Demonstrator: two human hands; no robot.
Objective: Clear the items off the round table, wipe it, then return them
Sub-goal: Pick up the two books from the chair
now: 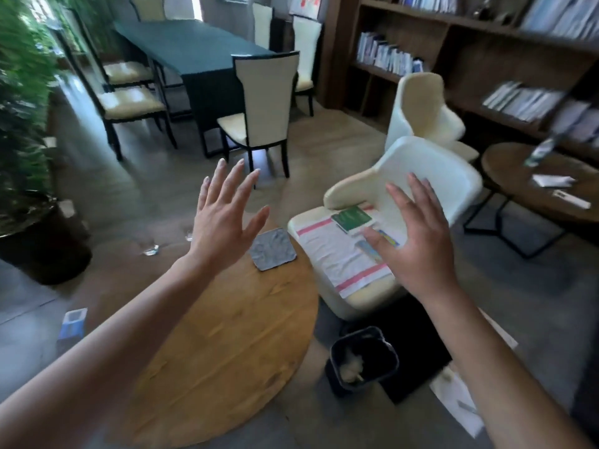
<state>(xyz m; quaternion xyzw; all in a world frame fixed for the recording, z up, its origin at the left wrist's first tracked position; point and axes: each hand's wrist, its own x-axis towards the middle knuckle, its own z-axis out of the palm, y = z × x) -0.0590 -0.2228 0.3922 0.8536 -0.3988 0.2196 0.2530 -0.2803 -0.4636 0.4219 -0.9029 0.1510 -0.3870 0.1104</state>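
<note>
The round wooden table (233, 335) lies below me, bare except for a grey cloth (273, 249) lying flat near its far edge. My left hand (223, 218) hovers above the table's far side, fingers spread, holding nothing. My right hand (418, 251) is raised over the cream chair (421, 186) to the right, fingers straight and spread, empty. On the chair seat lie a white towel with pink stripes (337, 257), a green book (351, 218) and a colourful card or booklet (382, 241) partly hidden by my right hand.
A black waste bin (363, 358) stands on the floor between table and chair. A second round table (531, 202) with papers is at right, before bookshelves (453, 59). A potted plant (29, 157) stands left. A long green table (194, 50) with chairs is behind. A blue box (73, 324) lies on the floor.
</note>
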